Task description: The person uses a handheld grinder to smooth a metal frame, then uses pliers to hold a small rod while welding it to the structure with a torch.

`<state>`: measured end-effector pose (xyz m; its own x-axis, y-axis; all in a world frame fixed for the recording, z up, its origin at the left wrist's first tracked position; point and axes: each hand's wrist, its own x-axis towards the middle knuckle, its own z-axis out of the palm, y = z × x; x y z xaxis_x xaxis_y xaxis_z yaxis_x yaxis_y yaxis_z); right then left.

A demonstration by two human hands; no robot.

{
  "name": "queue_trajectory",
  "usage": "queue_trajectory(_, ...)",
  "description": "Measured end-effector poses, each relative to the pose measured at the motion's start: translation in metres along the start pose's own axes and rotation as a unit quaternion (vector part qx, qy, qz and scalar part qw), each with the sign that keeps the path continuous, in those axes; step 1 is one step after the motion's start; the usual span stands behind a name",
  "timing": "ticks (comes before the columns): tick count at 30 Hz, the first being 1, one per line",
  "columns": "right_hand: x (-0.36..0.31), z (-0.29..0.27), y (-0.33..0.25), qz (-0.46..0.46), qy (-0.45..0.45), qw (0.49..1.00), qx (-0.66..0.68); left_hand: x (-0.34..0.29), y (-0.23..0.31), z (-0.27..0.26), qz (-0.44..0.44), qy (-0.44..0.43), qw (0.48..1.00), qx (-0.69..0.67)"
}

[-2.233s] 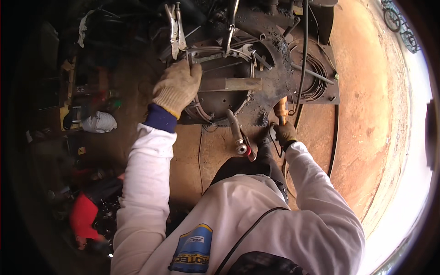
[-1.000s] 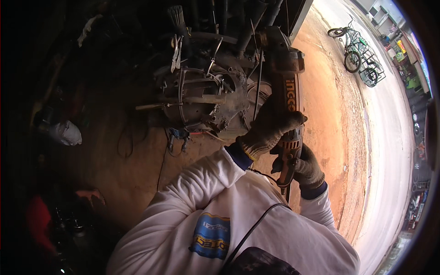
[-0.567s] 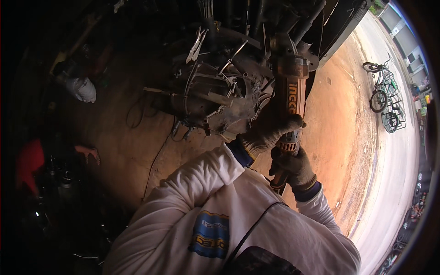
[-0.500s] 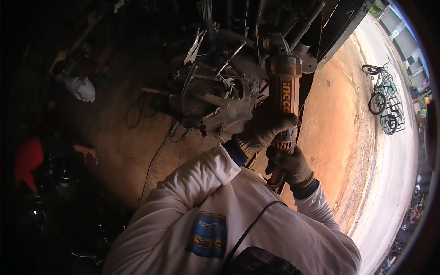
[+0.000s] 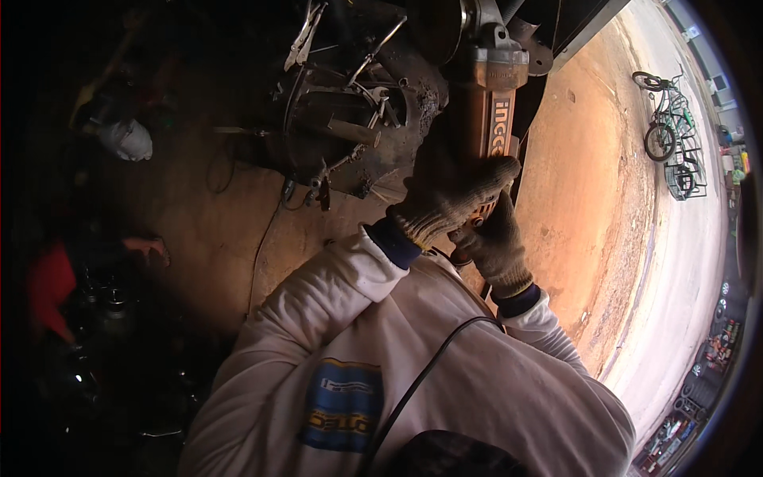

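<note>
Left gloved hand [image 5: 455, 191]: fingers curled firmly round orange angle grinder [image 5: 491, 119] | right gloved hand [image 5: 499, 245]: wrapped round its rear | grinder: at dark metal table's [image 5: 407, 143] right side | locking pliers [image 5: 304, 36]: table's far left | cargo cycle [image 5: 661, 141]: well right of table

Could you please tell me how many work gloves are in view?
2: one on the left hand, around the orange grinder, and one on the right hand, gripping its rear. Others may be hidden in the shadows.

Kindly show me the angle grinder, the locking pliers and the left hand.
Angle grinder [image 5: 486, 103]: head view, orange housing.
Locking pliers [image 5: 301, 40]: head view, silver middle.
Left hand [image 5: 453, 197]: head view, middle of glove.
</note>
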<state>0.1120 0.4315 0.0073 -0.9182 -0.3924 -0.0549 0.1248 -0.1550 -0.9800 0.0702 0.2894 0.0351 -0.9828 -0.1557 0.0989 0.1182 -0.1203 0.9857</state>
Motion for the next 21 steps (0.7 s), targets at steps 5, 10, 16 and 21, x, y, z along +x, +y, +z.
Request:
queue_trajectory(5,-0.037,0.001,0.071,0.011,0.154,0.983,-0.098,-0.019,-0.014,0.028,-0.068,0.041,0.996,0.034)
queue_trajectory(10,-0.072,0.007,0.067,0.129,0.200,0.962,-0.134,-0.046,-0.035,0.025,-0.024,-0.013,0.994,0.109)
queue_trajectory(16,-0.167,0.015,0.094,0.221,0.223,0.934,-0.168,-0.076,-0.041,-0.014,-0.229,-0.334,0.907,-0.116)
queue_trajectory(21,-0.233,0.065,0.109,0.253,0.231,0.916,-0.210,-0.134,-0.046,-0.066,-0.384,-0.435,0.763,-0.286)
